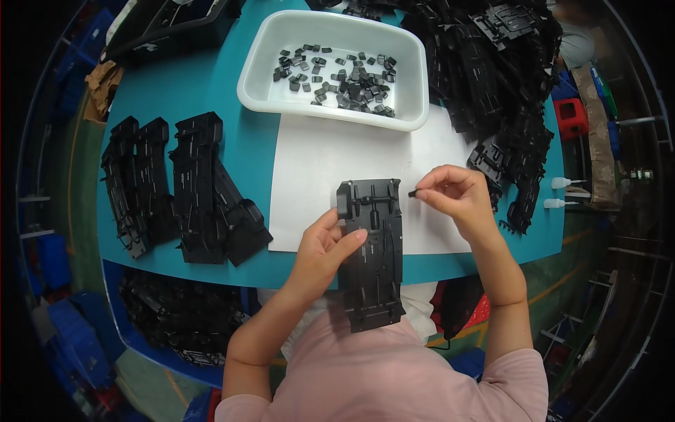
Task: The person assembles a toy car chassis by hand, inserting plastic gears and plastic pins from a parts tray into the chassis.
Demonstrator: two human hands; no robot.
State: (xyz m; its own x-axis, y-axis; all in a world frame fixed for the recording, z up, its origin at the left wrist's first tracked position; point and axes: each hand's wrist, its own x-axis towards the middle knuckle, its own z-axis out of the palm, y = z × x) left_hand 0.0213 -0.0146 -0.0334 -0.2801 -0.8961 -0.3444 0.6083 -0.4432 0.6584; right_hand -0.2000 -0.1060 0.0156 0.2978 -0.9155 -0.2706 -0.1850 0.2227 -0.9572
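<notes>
My left hand (329, 250) grips the left edge of a long black plastic chassis plate (380, 264), thumb on top and fingers underneath. The plate lies lengthwise toward me, its lower end past the table's front edge and over my lap. To its upper right, my right hand (453, 200) pinches a small black plastic clip (413, 193) between thumb and forefinger, a little apart from the plate. Similar small black pieces (357, 90) lie scattered in a white plastic tub (253, 84) beyond both hands.
Several black chassis plates (197, 183) lie at the left on the teal table (246, 141). A large heap of black parts (485, 70) covers the far right. White paper (309, 155) lies under the work. Two small white bottles (555, 203) stand rightmost; a blue crate (151, 362) sits below left.
</notes>
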